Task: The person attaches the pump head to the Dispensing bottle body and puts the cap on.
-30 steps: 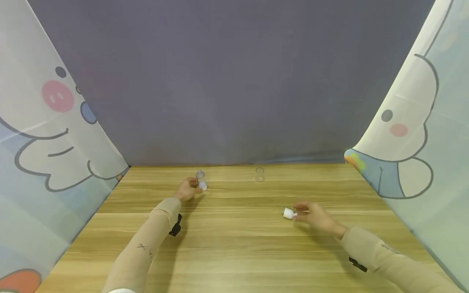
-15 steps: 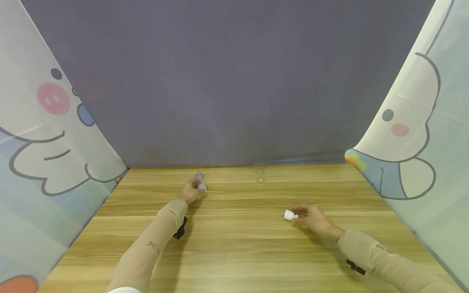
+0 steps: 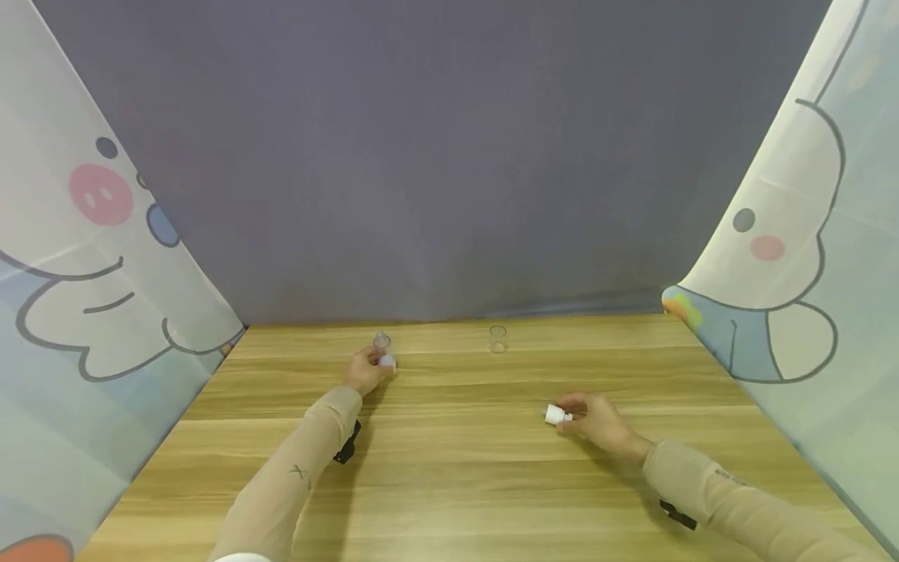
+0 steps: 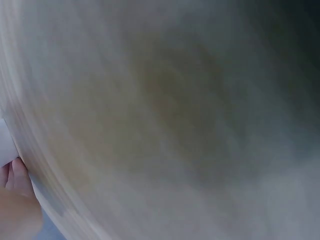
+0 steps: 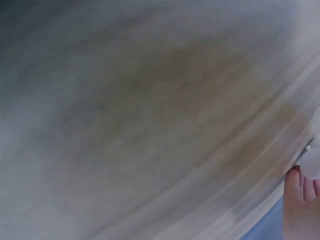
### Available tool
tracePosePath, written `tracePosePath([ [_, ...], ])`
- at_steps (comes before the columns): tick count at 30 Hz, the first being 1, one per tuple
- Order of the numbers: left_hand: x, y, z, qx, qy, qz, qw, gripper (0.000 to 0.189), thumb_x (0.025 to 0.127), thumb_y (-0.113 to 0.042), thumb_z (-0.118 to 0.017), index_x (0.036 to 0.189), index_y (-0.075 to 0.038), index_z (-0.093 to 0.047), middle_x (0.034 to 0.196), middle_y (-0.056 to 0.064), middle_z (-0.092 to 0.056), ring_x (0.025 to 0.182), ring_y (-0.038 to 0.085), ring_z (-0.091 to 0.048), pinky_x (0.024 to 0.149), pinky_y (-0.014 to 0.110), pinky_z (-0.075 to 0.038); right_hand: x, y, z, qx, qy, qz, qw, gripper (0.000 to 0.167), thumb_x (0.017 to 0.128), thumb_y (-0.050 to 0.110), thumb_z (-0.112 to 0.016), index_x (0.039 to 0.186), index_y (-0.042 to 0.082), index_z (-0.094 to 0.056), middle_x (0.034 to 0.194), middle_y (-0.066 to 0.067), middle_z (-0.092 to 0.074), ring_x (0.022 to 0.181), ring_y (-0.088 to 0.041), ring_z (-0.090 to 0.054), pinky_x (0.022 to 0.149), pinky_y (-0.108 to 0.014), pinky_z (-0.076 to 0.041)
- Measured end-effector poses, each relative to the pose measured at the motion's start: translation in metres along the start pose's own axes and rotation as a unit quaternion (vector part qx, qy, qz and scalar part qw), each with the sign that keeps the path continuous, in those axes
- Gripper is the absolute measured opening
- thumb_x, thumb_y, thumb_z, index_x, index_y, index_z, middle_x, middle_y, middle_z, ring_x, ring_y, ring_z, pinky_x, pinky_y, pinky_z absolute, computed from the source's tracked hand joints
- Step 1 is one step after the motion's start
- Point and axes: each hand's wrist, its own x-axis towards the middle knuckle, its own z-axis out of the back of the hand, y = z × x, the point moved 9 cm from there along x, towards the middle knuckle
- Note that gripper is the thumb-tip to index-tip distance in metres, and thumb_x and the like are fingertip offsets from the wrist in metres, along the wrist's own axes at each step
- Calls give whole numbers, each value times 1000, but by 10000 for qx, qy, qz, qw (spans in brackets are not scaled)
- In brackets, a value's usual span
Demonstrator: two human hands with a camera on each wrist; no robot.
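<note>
At the far left of the table, my left hand point(image 3: 364, 371) grips a small clear container with a whitish end point(image 3: 387, 361), thumb on the near side. In the left wrist view only a white edge of the container point(image 4: 7, 144) shows beside the fingers. Nearer and to the right, my right hand point(image 3: 605, 425) pinches a small white cylindrical piece point(image 3: 555, 414) by its narrow end, the wider end pointing left. The right wrist view shows its round white face point(image 5: 312, 163) at the fingertips. Its exact kind is too small to tell.
A clear, cup-like cylinder point(image 3: 498, 340) stands near the table's back edge, between the two hands. The wood-grain table point(image 3: 449, 468) meets a grey backdrop point(image 3: 449, 156) behind. Printed cartoon curtains point(image 3: 56, 328) flank both sides.
Both hands keep their holds and stay nearly in place. The left forearm has shifted slightly rightward in the head view, and the view itself has moved a little.
</note>
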Motion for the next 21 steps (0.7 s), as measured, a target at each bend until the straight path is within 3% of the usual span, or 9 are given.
tracePosePath([
  [10, 1, -2, 1, 224, -140, -177, 9995, 51, 79, -6, -68, 125, 7, -48, 126, 26, -53, 116, 38, -50, 96, 43, -45, 0, 1, 0, -30, -1, 141, 9999, 38, 77, 5, -70, 111, -8, -59, 108, -21, -62, 102, -36, -59, 81, -35, -53],
  [21, -1, -11, 6, 471, -159, -42, 9988, 52, 82, -7, -67, 128, 5, -47, 128, 25, -50, 114, 37, -51, 82, 35, -53, 1, 1, -2, -80, 71, 191, 9998, 35, 78, 7, -70, 109, -6, -61, 107, -20, -63, 101, -34, -59, 81, -34, -54],
])
